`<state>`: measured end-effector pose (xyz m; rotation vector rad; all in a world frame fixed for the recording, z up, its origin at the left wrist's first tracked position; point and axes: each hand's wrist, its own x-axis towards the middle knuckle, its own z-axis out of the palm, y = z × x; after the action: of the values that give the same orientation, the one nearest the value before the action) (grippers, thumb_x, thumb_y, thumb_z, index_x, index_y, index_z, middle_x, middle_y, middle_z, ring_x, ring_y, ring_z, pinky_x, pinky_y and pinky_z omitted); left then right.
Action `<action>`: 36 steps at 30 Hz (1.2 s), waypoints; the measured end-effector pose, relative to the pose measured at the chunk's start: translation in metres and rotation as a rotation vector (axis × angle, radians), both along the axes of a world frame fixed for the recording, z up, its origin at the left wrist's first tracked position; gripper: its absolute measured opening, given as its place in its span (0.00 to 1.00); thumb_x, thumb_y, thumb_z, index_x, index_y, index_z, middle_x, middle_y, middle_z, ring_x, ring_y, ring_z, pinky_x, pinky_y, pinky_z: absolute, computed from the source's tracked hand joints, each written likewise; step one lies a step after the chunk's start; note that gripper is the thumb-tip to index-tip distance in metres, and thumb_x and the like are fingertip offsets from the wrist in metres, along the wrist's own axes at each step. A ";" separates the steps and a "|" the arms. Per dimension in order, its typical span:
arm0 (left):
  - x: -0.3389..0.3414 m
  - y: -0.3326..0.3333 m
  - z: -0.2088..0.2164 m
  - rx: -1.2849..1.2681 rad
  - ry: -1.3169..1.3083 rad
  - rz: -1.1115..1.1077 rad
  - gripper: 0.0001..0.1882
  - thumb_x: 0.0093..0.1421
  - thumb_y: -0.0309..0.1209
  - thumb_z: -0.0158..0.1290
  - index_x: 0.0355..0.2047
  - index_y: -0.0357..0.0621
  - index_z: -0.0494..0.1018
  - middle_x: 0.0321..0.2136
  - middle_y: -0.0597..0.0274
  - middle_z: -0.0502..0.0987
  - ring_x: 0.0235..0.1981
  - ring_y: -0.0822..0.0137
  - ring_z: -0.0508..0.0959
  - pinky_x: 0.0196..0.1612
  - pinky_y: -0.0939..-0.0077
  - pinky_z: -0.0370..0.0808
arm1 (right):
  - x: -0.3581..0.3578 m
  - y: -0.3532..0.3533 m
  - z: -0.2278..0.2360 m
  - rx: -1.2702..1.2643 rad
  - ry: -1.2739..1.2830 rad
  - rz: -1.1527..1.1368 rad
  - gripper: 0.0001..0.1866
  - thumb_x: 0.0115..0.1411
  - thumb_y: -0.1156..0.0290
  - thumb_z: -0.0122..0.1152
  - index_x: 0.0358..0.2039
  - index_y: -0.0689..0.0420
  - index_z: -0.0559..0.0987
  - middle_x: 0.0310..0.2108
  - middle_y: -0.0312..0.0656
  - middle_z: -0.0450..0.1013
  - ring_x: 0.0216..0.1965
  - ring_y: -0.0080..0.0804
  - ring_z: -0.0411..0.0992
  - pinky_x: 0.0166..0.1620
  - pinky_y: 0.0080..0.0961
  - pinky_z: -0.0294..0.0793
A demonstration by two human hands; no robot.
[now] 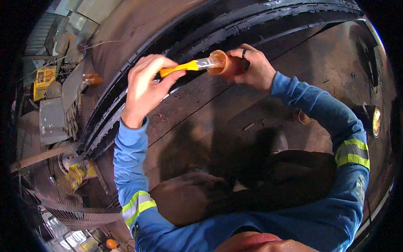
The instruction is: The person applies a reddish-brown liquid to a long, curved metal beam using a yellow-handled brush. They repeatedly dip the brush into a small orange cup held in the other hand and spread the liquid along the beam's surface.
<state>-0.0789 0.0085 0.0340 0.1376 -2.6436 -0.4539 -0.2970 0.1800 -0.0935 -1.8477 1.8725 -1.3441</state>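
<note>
My left hand [147,82] is closed round the yellow handle of a paintbrush [182,68]. The brush points right, its bristles at the mouth of an orange-brown cup [228,67]. My right hand [255,69], with a dark ring on one finger, grips that cup from its right side and holds it tilted toward the brush. What is inside the cup cannot be made out. Just beyond both hands runs a long black metal beam [189,35] with rough, ridged edges, curving across the view.
A second small cup [303,117] stands on the brown floor [226,109] near my right forearm, with a dark can [375,121] farther right. At left are a yellow box [44,82], metal sheets [52,122] and a yellow power tool [79,174] beside the beam's end.
</note>
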 end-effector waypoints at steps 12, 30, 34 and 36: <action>-0.002 0.008 -0.027 0.309 0.034 0.232 0.07 0.57 0.24 0.62 0.28 0.35 0.74 0.22 0.59 0.78 0.25 0.76 0.75 0.30 0.79 0.72 | 0.009 -0.007 -0.002 0.063 -0.029 -0.214 0.31 0.39 0.65 0.77 0.47 0.54 0.78 0.43 0.43 0.77 0.45 0.45 0.71 0.51 0.35 0.74; 0.015 -0.003 -0.014 0.561 0.234 0.095 0.08 0.60 0.28 0.61 0.37 0.38 0.75 0.30 0.68 0.75 0.31 0.79 0.72 0.36 0.83 0.69 | -0.018 -0.001 0.001 0.046 -0.247 -0.315 0.35 0.37 0.55 0.81 0.45 0.58 0.79 0.36 0.47 0.72 0.37 0.40 0.75 0.44 0.31 0.75; 0.017 -0.013 0.020 0.497 0.447 0.144 0.09 0.59 0.24 0.60 0.40 0.38 0.74 0.32 0.69 0.75 0.34 0.79 0.73 0.39 0.85 0.69 | -0.012 0.009 -0.001 0.037 -0.222 -0.274 0.35 0.38 0.60 0.81 0.47 0.58 0.78 0.37 0.45 0.72 0.38 0.38 0.75 0.44 0.30 0.75; 0.015 -0.016 0.042 0.393 0.557 0.176 0.08 0.61 0.24 0.58 0.40 0.38 0.73 0.33 0.68 0.75 0.33 0.78 0.72 0.37 0.84 0.69 | -0.010 0.013 -0.006 0.012 -0.238 -0.227 0.35 0.38 0.62 0.81 0.48 0.58 0.77 0.37 0.45 0.72 0.38 0.37 0.75 0.45 0.29 0.75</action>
<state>-0.0642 -0.0079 0.0756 0.3130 -1.9589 -0.8130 -0.3072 0.1928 -0.0992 -1.4283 2.0009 -1.5419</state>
